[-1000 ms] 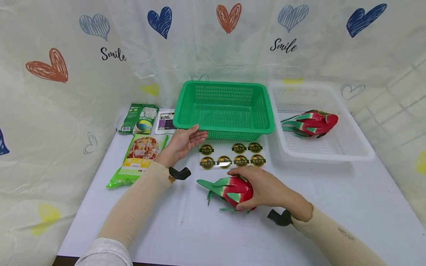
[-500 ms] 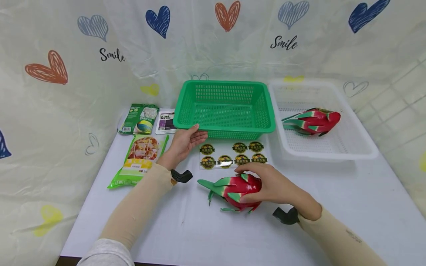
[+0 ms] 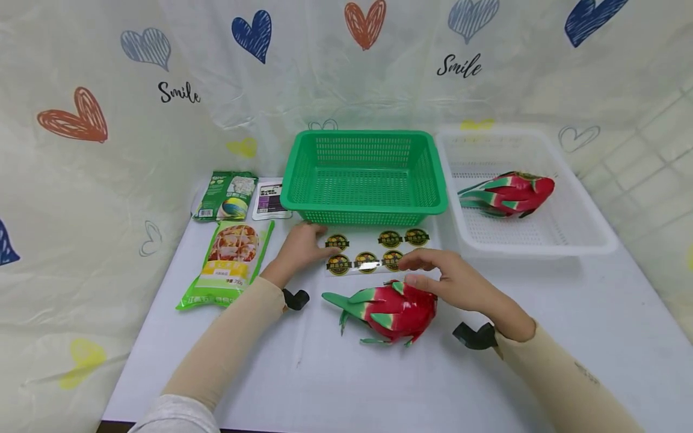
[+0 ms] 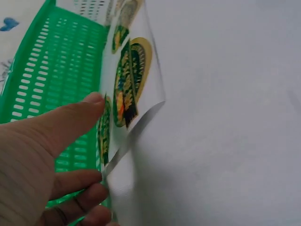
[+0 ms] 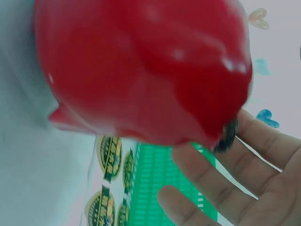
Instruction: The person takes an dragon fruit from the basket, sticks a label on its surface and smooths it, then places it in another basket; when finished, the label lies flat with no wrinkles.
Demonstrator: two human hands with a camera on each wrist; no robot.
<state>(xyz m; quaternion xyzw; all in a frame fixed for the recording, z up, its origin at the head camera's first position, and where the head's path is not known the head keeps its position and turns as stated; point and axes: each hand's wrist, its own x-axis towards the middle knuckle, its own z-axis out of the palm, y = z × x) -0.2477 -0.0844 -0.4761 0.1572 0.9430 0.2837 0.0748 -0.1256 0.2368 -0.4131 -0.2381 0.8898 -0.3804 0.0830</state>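
Note:
In the head view a red dragon fruit (image 3: pixel 403 313) with green scales lies on the table. My right hand (image 3: pixel 457 279) hovers at its far right end, fingers apart and the thumb overlapping it. From the right wrist, the fruit fills the top of the view, with loosely spread fingers (image 5: pixel 202 174) beyond it. My left hand (image 3: pixel 300 249) is at the left end of a clear sheet of round fruit stickers (image 4: pixel 131 80). Its thumb is over the sheet, its fingertips close to the edge near the basket. That sheet's near corner stands raised, casting a shadow.
Behind the stickers stands a green basket (image 3: pixel 364 218). To its right, a white basket (image 3: pixel 536 248) holds another dragon fruit (image 3: pixel 511 193). A yellow-green food bag (image 3: pixel 230 261), a dark green packet (image 3: pixel 226 195) and a white-and-purple pouch (image 3: pixel 271 200) lie at the left.
My right hand has let go of the dragon fruit and moved up and right from it. The left hand has come from the green basket's front rim down to the sticker sheet.

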